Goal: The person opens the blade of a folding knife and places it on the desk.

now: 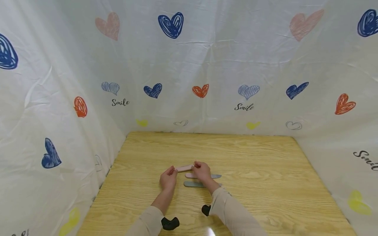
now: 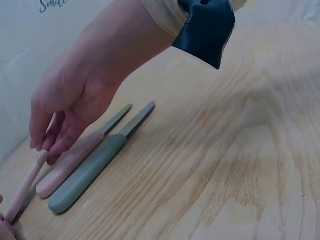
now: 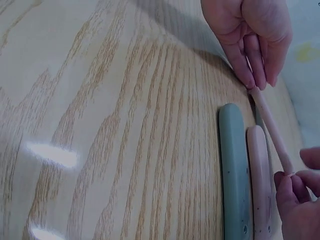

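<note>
A slim pink bar (image 1: 184, 168), possibly a folded knife or a handle, is held level just over the table. My left hand (image 1: 168, 178) pinches its left end, and the right hand (image 1: 202, 171) pinches the other end. Fingertips cover both ends, so its exact kind is hidden. Closer to me lie a knife with a pink handle (image 2: 67, 167) and a knife with a green handle (image 2: 92, 175), side by side with blades pointing right. In the head view my right hand and wrist partly cover both knives. The right wrist view shows the pink bar (image 3: 272, 131) beside their handles.
The wooden table (image 1: 251, 164) extends around the hands. White curtains (image 1: 218, 65) printed with hearts hang behind it and at both sides. Black straps (image 1: 170, 224) show at the sleeves.
</note>
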{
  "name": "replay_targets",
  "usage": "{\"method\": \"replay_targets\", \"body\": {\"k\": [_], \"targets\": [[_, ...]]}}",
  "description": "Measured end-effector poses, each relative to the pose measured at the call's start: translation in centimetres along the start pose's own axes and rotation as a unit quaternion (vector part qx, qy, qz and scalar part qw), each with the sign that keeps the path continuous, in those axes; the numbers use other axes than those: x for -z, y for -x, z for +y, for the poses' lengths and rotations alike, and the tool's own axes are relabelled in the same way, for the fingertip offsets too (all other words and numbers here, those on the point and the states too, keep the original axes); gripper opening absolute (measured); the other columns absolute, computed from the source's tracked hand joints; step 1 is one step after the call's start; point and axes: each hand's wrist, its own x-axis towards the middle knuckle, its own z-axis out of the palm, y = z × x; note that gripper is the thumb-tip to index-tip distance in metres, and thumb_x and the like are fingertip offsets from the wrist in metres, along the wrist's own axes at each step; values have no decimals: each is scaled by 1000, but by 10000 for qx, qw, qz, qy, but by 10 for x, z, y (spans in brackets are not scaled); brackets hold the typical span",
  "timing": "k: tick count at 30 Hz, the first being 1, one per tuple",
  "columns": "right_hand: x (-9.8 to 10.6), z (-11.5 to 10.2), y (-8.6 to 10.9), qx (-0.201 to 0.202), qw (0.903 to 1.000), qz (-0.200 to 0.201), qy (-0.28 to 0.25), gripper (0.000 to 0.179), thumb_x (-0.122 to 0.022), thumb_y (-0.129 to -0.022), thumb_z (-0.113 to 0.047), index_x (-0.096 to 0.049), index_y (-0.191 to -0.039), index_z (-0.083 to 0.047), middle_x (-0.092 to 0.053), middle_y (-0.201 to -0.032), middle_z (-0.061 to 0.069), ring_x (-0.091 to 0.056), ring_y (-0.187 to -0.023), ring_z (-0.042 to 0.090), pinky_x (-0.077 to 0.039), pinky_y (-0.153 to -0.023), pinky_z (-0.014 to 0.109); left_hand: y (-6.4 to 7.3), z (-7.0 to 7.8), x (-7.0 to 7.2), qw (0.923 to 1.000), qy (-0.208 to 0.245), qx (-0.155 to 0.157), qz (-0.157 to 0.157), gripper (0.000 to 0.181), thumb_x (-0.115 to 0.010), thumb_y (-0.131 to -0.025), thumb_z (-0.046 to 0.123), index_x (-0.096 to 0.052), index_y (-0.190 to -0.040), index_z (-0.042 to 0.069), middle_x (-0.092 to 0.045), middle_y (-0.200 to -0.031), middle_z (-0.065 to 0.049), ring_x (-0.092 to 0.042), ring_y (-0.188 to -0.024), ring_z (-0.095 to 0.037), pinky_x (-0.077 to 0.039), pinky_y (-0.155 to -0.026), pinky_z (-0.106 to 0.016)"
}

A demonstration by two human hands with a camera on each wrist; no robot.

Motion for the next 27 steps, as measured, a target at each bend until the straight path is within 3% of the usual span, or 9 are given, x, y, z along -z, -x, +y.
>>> {"method": "replay_targets", "body": {"k": [6,12,17,21,27], "targets": [[2,1,1,-203,9979,217,-573,23,-69,-88,-10,-72,-108,1,-70,-103,14,-64,-88,19,-56,-68,25,2,0,-1,9996,199,-9,215,28,-70,-86,6,-70,-113,-3,-70,-112,-20,-66,-106,-32,-59,-85,-33],[6,5,2,-231,9920,120,-1232,23,-71,-87,-12,-72,-106,1,-70,-105,14,-64,-89,16,-59,-73,31,2,1,-1,9982,511,148,269,26,-72,-86,11,-72,-110,0,-72,-110,-17,-67,-101,-25,-60,-81,-26],[9,10,2,-307,9859,137,-1639,20,-73,-85,-11,-71,-100,2,-70,-96,7,-62,-82,10,-59,-73,29,2,5,-2,9918,1241,274,143,27,-73,-85,9,-72,-108,-3,-73,-102,-16,-67,-87,-11,-60,-77,-20],[14,13,1,-250,9727,-3,-2307,18,-70,-86,-2,-66,-101,7,-67,-88,3,-62,-78,7,-58,-69,19,3,9,-3,9785,2018,383,-193,29,-72,-84,1,-67,-111,-11,-72,-92,-10,-65,-79,-4,-60,-78,-23],[26,16,1,-108,9502,-297,-3100,34,-65,-87,6,-52,-116,17,-66,-80,-4,-65,-74,5,-59,-69,18,6,11,-4,9643,2375,547,-1031,33,-68,-87,0,-61,-115,-16,-70,-87,-3,-67,-79,-6,-61,-77,-24]]}}
